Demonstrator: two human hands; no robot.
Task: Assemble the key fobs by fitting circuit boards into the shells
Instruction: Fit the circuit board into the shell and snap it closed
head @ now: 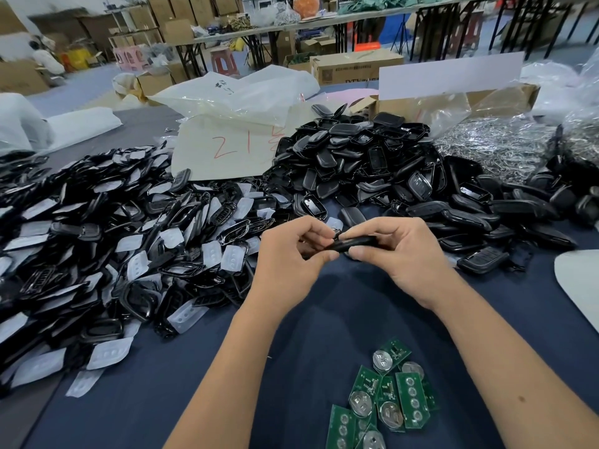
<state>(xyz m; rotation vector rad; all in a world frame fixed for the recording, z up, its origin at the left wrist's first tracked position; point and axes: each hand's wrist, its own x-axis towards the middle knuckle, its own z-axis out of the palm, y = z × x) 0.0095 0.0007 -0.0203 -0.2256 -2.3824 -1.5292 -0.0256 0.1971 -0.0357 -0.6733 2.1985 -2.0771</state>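
**Key fob shell held in both hands above the counter**

Key fob shell [351,244]: black, long, held level above the dark blue counter [201,393], well off its surface. My right hand [402,254] grips its right end, fingers curled over the top and thumb beneath. My left hand [291,257] pinches its left end between thumb and fingertips; a small dark part sits at that end, though I cannot make out what it is.

Circuit boards [385,396]: green, with round silver battery holders, in a loose overlapping cluster on the counter near me, between my forearms.

Shell pile [366,163]: black halves heaped beyond my hands, right of centre.

Frame and pad pile [107,241]: black frames mixed with translucent white button pads, spread across the left.

Assembled fob [483,259]: lies on the counter, right of my right hand.
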